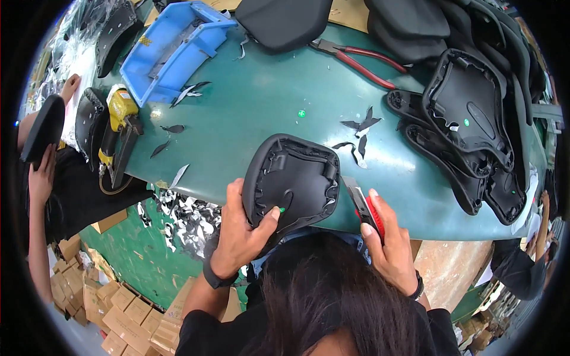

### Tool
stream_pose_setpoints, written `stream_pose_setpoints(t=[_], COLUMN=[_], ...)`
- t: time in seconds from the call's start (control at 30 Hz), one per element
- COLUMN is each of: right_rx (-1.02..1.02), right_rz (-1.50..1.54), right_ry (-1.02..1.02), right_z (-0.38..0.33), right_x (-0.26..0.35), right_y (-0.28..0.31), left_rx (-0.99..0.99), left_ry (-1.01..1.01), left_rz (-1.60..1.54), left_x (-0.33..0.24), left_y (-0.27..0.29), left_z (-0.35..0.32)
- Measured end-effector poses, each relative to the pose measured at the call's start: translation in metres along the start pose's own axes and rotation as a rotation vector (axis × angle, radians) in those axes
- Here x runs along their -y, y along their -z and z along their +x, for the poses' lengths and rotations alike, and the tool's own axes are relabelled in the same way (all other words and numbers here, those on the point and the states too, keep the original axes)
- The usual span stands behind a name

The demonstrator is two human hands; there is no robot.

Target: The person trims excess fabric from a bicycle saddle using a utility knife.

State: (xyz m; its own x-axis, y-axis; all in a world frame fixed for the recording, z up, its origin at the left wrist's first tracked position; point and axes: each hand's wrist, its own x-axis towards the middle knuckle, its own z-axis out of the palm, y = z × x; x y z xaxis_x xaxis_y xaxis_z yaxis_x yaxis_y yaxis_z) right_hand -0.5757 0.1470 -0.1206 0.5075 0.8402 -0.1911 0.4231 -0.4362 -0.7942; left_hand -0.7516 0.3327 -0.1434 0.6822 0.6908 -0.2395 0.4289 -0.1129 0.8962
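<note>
**Saddle held underside-up at the near table edge, knife on its right**

At the near edge of the green table [267,101], all positions taken from the saddle [292,181].

- Far left of the saddle: another person's hand [43,178] with a black pad; not the wearer's. Nearer, still left: yellow power tool [119,133] lying on the table, its long axis running away from the near edge. Beyond it, up-left of the saddle: blue bin [172,50].
- Just left of and below the saddle: left hand [240,228]. Fingers wrap the saddle's left rim, thumb pressed on the inner shell near a small green dot. Closed firmly on the saddle.
- Saddle: black, underside up, cover folded over the rim in wrinkles. Broad end up-right over the table, narrow end down toward the wearer, overhanging the table edge. Long axis tilts slightly right as it goes away from the body.
- Touching or just beside the saddle's right rim: red knife [367,210], blade end pointing up-left at that rim. Right hand [389,237] is wrapped around the handle. The right hand is nearer the right rim; the left covers the left one.
- Right of the saddle, on the table: black offcuts [359,133], then a stack of bare shells [469,127]. Above these: red-handled pliers [362,59].
- Open room: bare tabletop directly above the saddle; right side crowded by shells.
</note>
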Motion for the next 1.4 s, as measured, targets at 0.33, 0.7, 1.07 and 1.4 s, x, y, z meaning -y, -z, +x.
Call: stream_pose_setpoints(t=[0.33,0.7,1.07,1.4], right_rx=[0.168,-0.223,0.122,0.084], right_rz=[0.034,0.325,0.685,0.262], right_ry=[-0.16,-0.022,-0.22,-0.086], right_z=[-0.002,0.029,0.052,0.125], right_x=[0.007,0.004,0.038,0.038], right_y=[-0.01,-0.011,-0.014,0.028], left_rx=[-0.106,-0.155,-0.355,0.036], left_ry=[-0.018,-0.167,0.055,-0.434], left_rz=[-0.056,0.032,-0.449,0.106], left_x=[0.003,0.005,-0.002,-0.064], left_y=[-0.021,-0.028,-0.038,-0.029], left_z=[-0.011,-0.02,-0.008,0.031])
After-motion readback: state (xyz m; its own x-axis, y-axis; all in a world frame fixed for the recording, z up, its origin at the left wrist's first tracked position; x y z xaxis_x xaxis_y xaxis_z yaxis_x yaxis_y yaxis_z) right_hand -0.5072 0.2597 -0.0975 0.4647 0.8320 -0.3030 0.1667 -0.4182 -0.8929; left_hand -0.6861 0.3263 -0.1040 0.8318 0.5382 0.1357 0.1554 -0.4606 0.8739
